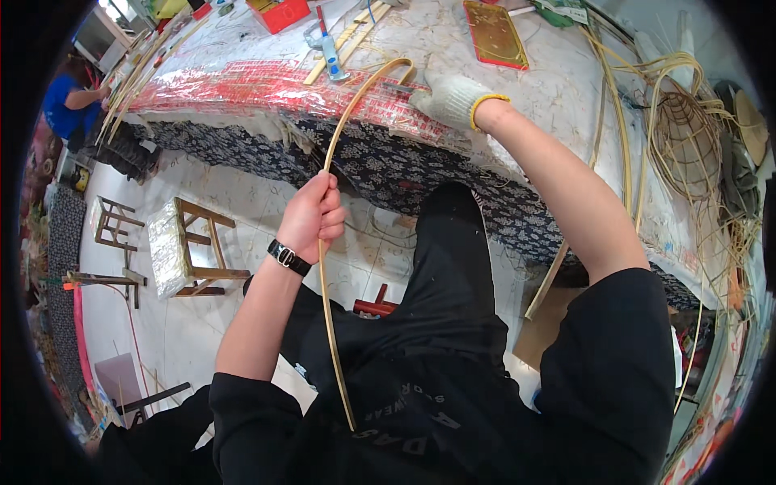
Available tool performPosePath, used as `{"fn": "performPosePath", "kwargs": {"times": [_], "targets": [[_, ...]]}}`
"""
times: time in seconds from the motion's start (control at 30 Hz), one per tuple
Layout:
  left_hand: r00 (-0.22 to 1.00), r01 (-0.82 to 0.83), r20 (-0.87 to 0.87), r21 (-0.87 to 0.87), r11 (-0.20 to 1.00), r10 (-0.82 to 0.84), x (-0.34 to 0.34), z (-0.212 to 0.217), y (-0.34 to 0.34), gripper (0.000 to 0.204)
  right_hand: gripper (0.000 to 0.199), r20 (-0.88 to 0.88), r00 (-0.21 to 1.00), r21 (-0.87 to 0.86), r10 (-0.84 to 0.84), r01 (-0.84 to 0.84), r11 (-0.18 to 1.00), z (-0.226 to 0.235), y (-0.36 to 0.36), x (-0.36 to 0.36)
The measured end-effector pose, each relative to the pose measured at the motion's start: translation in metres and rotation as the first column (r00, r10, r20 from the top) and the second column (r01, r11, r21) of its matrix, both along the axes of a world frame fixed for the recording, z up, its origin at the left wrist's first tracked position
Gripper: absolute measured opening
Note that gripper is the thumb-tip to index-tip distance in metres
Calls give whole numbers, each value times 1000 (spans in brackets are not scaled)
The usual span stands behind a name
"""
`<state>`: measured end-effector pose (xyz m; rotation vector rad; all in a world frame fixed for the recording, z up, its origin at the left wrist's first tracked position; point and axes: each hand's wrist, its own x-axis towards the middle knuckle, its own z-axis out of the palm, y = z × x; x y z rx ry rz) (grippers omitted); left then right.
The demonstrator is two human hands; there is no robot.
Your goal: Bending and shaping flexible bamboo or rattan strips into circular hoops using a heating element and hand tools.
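My left hand (314, 214), bare with a black watch band at the wrist, is closed around a long, thin bamboo strip (343, 121). Below the hand the strip hangs in front of my black shirt; above it, the strip arcs to the right and hooks over tightly above the table edge. Beside that hooked end is my right hand (444, 99), in a white knitted glove with a yellow cuff. Its fingers are closed at a thin greyish piece (398, 86); whether they also grip the strip's tip cannot be made out.
On the table (428, 36) lie a blue-handled tool (330, 56), flat bamboo pieces (347, 44), a red-rimmed tray (495, 36) and a red box (277, 12). Coiled strips and a woven frame (685, 141) are at right. Stools (190, 246) and another person (73, 105) are at left.
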<state>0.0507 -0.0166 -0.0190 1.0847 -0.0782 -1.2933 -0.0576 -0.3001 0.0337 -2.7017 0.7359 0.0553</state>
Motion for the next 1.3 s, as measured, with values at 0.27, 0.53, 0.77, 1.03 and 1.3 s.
{"fn": "performPosePath", "kwargs": {"times": [0.27,0.53,0.77,1.03,1.3], "targets": [[999,46,18,18,999,-46,10,4,0,20,62,43,997,-88,70,-66,994,-4,-15,5],[995,90,36,21,996,-91,14,7,-3,21,66,-111,994,269,14,17,963,33,-14,12],[998,55,11,0,998,-55,11,7,-3,21,59,70,996,360,53,-75,930,-12,-51,23],[997,36,64,15,999,-37,24,6,1,21,44,-35,999,313,27,-15,950,22,-23,11],[996,78,53,13,997,-79,30,7,-1,20,49,74,996,127,45,-54,990,20,-8,9]]}}
